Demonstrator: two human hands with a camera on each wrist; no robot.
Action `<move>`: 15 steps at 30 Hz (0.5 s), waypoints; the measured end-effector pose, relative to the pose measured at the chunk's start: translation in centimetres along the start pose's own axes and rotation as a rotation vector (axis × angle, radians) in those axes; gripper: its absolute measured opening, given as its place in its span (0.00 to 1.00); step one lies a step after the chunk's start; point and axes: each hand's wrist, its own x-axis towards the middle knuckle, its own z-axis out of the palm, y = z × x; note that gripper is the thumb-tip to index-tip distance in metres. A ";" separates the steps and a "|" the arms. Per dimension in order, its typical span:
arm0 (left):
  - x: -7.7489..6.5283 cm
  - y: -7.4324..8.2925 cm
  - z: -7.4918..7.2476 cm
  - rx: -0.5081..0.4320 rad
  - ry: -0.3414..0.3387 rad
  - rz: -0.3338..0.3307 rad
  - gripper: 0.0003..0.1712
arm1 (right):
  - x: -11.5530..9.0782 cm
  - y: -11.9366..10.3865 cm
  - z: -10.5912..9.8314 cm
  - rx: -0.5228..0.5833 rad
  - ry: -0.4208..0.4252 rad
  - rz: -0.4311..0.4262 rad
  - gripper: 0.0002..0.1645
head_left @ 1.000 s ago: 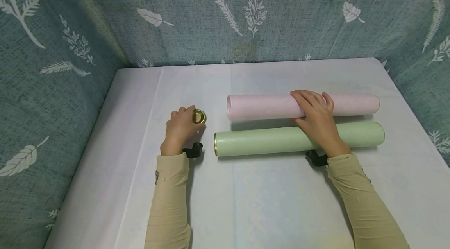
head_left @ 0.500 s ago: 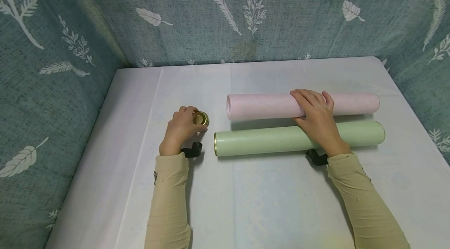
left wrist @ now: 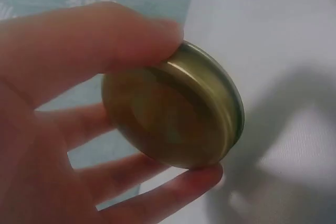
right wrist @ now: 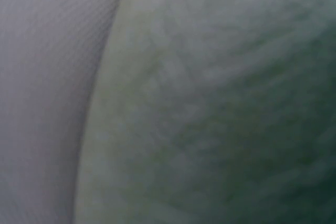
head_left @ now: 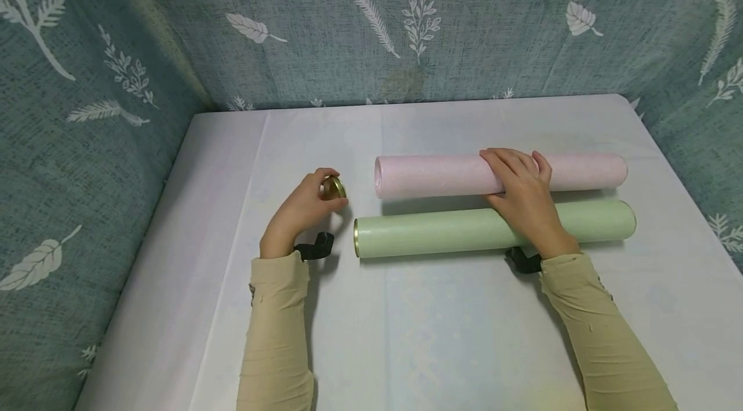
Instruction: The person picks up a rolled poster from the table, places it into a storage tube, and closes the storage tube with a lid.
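My left hand (head_left: 300,210) pinches a round gold metal lid (head_left: 333,188) by its edge, a short way left of two tubes. In the left wrist view the lid (left wrist: 173,121) is tilted, with the thumb on its upper rim and the other fingers below and behind. A pink cardboard tube (head_left: 435,177) lies at the back, its hollow left end showing. My right hand (head_left: 522,198) grips it around the middle, reaching across a green tube (head_left: 429,234) in front. That tube has a gold rim at its left end and fills most of the right wrist view, blurred.
Both tubes lie side by side on a table with a white cloth (head_left: 441,327). Patterned teal fabric (head_left: 325,69) hangs behind the table and along both sides. Black wrist straps (head_left: 318,247) show at the cuffs.
The left hand has turned the lid from facing upward to standing more on edge, and shifted it slightly right. The right hand and both tubes have stayed in place.
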 end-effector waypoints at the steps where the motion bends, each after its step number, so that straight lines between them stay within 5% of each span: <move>1: 0.0 0.0 0.0 -0.017 -0.006 -0.001 0.33 | 0.0 0.0 0.0 0.000 0.000 0.000 0.44; 7: 0.0 0.0 0.0 -0.063 -0.014 0.006 0.24 | 0.0 0.0 0.0 0.003 0.005 -0.002 0.44; 15: -0.2 -0.1 -0.1 0.044 0.036 -0.028 0.17 | 0.0 0.0 0.0 0.006 0.005 -0.002 0.44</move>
